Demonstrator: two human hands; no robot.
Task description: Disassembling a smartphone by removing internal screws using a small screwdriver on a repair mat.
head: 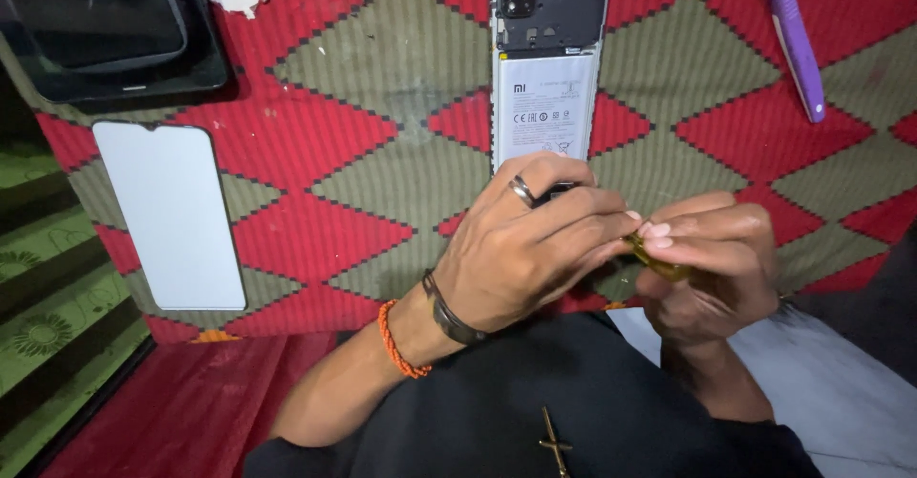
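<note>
A small yellowish, translucent piece (659,260) sits pinched between the fingertips of both hands, just below the bottom end of an opened phone (548,58); what kind of piece it is cannot be told. The right hand (712,263) curls narrowly around it from the right, fingers folded in, nails towards the left. The left hand (521,249) comes in from the left with its fingers drawn together onto the same piece, and it covers the phone's lower edge. It wears a ring (522,191) on one finger, and a dark band (447,312) and an orange beaded bracelet (396,342) on the wrist.

The phone lies face down with its back cover off: a dark upper section with the camera block at the top left, and below it a pale grey rectangular battery label carrying small dark print and a row of symbols.

All this rests on a woven cloth (315,153) of red and olive diamonds. To the left lies a white, rounded rectangular panel (172,212) with a small notch in its top edge. Above it, at the upper left corner, sit dark glossy slabs (105,20), stacked. At the upper right, a purple and white handle (795,39) lies slantwise.
</note>
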